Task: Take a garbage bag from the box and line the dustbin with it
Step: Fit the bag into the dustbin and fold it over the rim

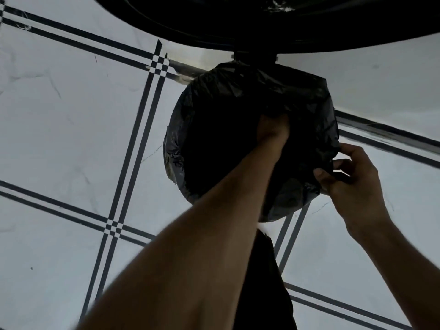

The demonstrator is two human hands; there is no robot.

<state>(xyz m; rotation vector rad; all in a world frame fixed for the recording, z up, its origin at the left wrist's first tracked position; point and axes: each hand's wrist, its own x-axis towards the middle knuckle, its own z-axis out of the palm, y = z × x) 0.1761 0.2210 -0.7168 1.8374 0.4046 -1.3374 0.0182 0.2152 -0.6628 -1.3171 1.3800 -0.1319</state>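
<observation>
A black garbage bag [238, 96] is spread over the round mouth of the dustbin, its crinkled edge folded down over the rim [172, 148]. My left arm reaches down into the bag, and my left hand [273, 129] is sunk in the dark plastic with its fingers hidden. At the bag's right edge, my right hand [352, 177] pinches a fold of plastic between thumb and fingers. The dustbin's body is almost wholly covered by the bag. The box is not in view.
A large dark round lid [238, 20] stands open above the bin, joined at a hinge [254, 55]. The floor is pale tile [59, 139] with dark double stripes. A dark piece of my clothing [262, 282] hangs below the bin.
</observation>
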